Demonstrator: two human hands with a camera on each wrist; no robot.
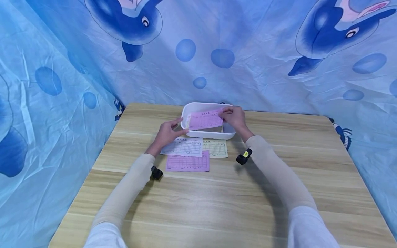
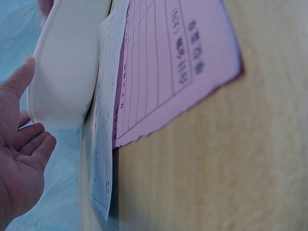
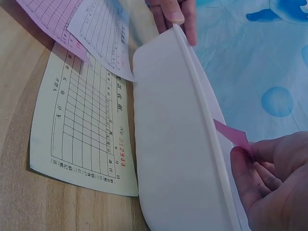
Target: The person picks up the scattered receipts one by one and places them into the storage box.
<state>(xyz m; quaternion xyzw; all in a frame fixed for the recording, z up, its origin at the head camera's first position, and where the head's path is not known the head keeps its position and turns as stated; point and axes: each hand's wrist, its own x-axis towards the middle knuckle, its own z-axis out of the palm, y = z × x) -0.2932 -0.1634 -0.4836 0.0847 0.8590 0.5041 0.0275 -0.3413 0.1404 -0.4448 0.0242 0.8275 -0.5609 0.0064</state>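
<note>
A white plastic tub (image 1: 206,135) stands near the back of the table. Over its opening, a pink printed form slip (image 1: 204,120) lies tilted, its right end pinched between the thumb and fingers of my right hand (image 1: 234,119). In the right wrist view only a corner of that pink slip (image 3: 233,134) shows above the rim. My left hand (image 1: 166,133) holds the tub's left end, thumb at the front rim and forefinger farther back. In front of the tub lie a white-blue slip (image 1: 183,147), a pale yellow-green slip (image 1: 218,148) and another pink slip (image 1: 189,162), partly overlapping.
The wooden table (image 1: 198,203) reaches back to a blue curtain (image 1: 263,79) with cartoon dolphins, which also hangs along its left side. Black wrist cameras sit on the left wrist (image 1: 156,173) and right wrist (image 1: 243,157), low over the table.
</note>
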